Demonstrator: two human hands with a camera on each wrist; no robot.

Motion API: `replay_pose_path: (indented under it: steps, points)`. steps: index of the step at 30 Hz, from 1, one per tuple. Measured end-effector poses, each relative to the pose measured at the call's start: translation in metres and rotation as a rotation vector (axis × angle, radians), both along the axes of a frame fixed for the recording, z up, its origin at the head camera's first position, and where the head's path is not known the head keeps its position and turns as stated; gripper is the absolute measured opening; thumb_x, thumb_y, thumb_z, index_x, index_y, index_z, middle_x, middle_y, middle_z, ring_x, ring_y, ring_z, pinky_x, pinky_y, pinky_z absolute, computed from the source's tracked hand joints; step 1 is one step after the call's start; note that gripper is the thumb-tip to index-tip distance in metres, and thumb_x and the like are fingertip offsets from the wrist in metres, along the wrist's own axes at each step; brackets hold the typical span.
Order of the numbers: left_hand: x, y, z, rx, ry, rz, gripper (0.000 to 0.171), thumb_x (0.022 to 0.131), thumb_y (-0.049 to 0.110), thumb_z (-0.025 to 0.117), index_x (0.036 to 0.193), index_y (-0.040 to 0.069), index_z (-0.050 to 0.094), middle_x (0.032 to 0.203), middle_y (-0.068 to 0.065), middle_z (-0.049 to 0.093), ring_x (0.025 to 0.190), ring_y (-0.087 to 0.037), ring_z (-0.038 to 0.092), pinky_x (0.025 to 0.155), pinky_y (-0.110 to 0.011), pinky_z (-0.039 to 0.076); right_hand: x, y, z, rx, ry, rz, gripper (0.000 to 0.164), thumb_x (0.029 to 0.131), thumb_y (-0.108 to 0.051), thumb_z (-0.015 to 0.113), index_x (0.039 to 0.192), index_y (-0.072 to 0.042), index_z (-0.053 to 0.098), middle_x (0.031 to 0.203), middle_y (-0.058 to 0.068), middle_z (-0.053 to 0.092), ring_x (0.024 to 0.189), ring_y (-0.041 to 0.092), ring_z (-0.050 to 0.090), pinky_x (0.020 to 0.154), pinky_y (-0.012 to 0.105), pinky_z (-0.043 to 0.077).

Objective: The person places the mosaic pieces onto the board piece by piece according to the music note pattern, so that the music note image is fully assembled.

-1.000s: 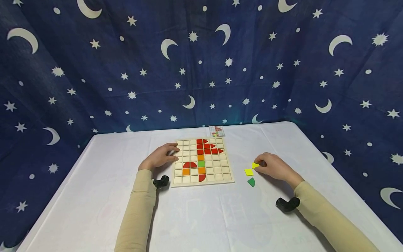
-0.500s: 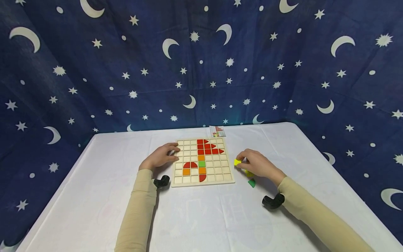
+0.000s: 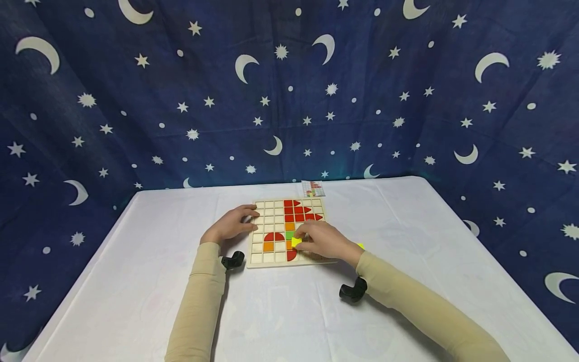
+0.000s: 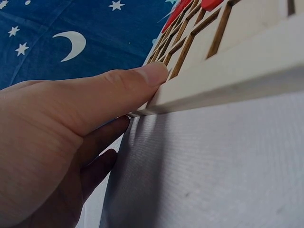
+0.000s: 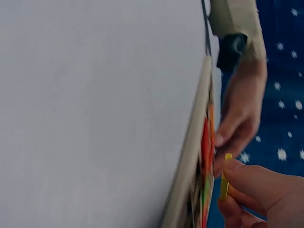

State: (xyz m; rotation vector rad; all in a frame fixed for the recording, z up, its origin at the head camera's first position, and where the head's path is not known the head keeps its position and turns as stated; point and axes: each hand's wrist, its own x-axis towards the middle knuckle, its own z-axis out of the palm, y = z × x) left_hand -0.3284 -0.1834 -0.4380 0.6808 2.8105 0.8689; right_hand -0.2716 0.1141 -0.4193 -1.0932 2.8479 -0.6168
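My right hand [image 3: 326,239] pinches a small yellow tile [image 3: 296,242] between thumb and fingers, over the middle of the wooden grid board [image 3: 269,219]. In the right wrist view the yellow tile [image 5: 226,178] shows edge-on, above the board's face. My left hand [image 3: 228,225] rests at the board's left edge; its thumb [image 4: 154,73] lies straight on the rim in the left wrist view. Red squares and pointed red pieces fill cells at the top. Below them sit orange squares [image 3: 269,247], a light green square [image 3: 289,235] and rounded red pieces [image 3: 274,236]. My right hand covers part of the lower right cells.
A small printed card [image 3: 313,189] with a coloured grid pattern lies behind the board. A second yellow tile [image 3: 360,246] peeks out past my right wrist. White cloth [image 3: 280,311] covers the table, and a blue star-and-moon curtain [image 3: 203,100] hangs behind it.
My right hand has carried the yellow tile leftward from the table at the right to over the board. The green quarter-round piece is now hidden behind my arm. My left hand has stayed put.
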Motion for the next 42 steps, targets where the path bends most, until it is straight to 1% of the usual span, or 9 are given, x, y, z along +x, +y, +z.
replay_pose_path:
  steps: [2,6,9,13,17,21,29,35,42]
  points:
    - [-0.001,0.0,0.001,-0.003,-0.002,0.002,0.045,0.091,0.021,0.07,0.131,0.001,0.061,0.151,-0.017,0.039,0.142,-0.036,0.03,0.116,-0.049,0.025,0.0,-0.009,-0.001,0.013,0.009,0.016,0.025,0.088,-0.029,0.074,0.107,-0.012,0.073,0.098,-0.004,0.066,0.084,0.01,0.056,0.079,0.028,0.051]
    - [-0.002,0.001,0.002,-0.007,0.0,0.0,0.045,0.091,0.021,0.07,0.13,0.001,0.061,0.151,-0.018,0.039,0.142,-0.036,0.031,0.116,-0.05,0.025,0.0,-0.023,-0.002,0.016,0.038,0.039,0.024,0.087,-0.029,0.075,0.105,-0.013,0.073,0.097,-0.005,0.064,0.082,0.01,0.054,0.075,0.027,0.05]
    - [-0.002,0.001,0.003,-0.012,0.001,-0.003,0.045,0.091,0.021,0.07,0.13,0.001,0.061,0.151,-0.018,0.04,0.141,-0.037,0.031,0.116,-0.05,0.025,0.0,-0.03,-0.003,0.032,0.053,0.035,0.024,0.087,-0.03,0.075,0.105,-0.014,0.074,0.098,-0.005,0.064,0.083,0.009,0.054,0.076,0.027,0.05]
    - [-0.001,0.001,0.003,-0.013,-0.007,0.002,0.046,0.091,0.022,0.07,0.131,0.001,0.06,0.151,-0.018,0.039,0.142,-0.036,0.031,0.117,-0.05,0.024,-0.001,-0.036,-0.002,0.053,0.044,0.026,0.025,0.087,-0.03,0.075,0.106,-0.014,0.073,0.1,-0.005,0.063,0.083,0.009,0.053,0.077,0.026,0.049]
    - [-0.001,0.002,0.006,-0.005,-0.01,0.007,0.045,0.091,0.02,0.07,0.131,0.001,0.061,0.151,-0.017,0.04,0.142,-0.036,0.031,0.117,-0.05,0.024,-0.001,-0.04,-0.001,0.049,0.03,0.03,0.026,0.087,-0.029,0.075,0.107,-0.012,0.073,0.098,-0.003,0.063,0.082,0.01,0.054,0.077,0.027,0.049]
    - [-0.001,0.002,0.008,-0.003,-0.012,0.008,0.045,0.091,0.02,0.07,0.131,0.001,0.06,0.151,-0.017,0.039,0.142,-0.036,0.031,0.117,-0.05,0.024,-0.001,-0.042,0.0,0.054,0.036,0.033,0.027,0.087,-0.03,0.075,0.107,-0.012,0.073,0.098,-0.002,0.063,0.082,0.011,0.053,0.077,0.029,0.048]
    - [-0.001,0.002,0.008,0.004,-0.019,0.006,0.045,0.091,0.02,0.07,0.13,0.001,0.06,0.151,-0.018,0.04,0.141,-0.037,0.031,0.117,-0.051,0.024,-0.002,-0.043,0.001,0.079,0.039,0.021,0.022,0.088,-0.027,0.073,0.106,-0.014,0.074,0.096,-0.004,0.063,0.082,0.009,0.054,0.077,0.028,0.05]
    - [-0.001,0.001,0.006,0.009,-0.028,0.002,0.045,0.091,0.021,0.07,0.131,0.001,0.06,0.151,-0.018,0.039,0.142,-0.037,0.031,0.116,-0.051,0.024,-0.004,-0.045,0.001,0.101,0.015,0.011,0.021,0.088,-0.026,0.073,0.105,-0.013,0.073,0.094,-0.004,0.063,0.08,0.01,0.052,0.074,0.027,0.049]
    - [0.0,0.001,0.005,0.012,-0.017,-0.007,0.045,0.091,0.02,0.07,0.13,0.001,0.061,0.15,-0.018,0.04,0.141,-0.038,0.032,0.116,-0.051,0.025,-0.005,-0.046,0.001,0.105,0.006,0.021,0.018,0.089,-0.023,0.072,0.105,-0.014,0.074,0.099,-0.003,0.065,0.085,0.01,0.056,0.077,0.028,0.051]
